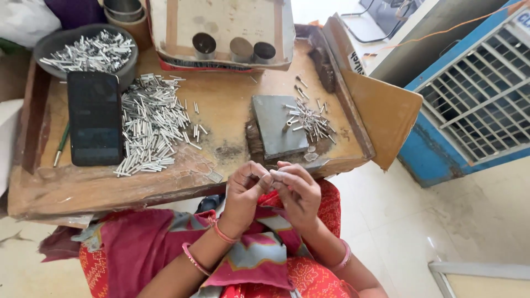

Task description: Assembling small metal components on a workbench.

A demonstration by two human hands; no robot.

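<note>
My left hand and my right hand meet fingertip to fingertip just in front of the low wooden workbench, over my lap. Between the fingertips is a small silvery metal piece, pinched by both hands; its exact shape is too small to tell. Both wrists wear thin pink bangles. A grey metal block lies on the bench just beyond my hands, with a small scatter of short metal pins on and beside it.
A big heap of short metal tubes lies mid-bench beside a dark phone. A grey bowl of more tubes sits back left. Three small metal cups stand in a cardboard box. A blue cooler stands at right.
</note>
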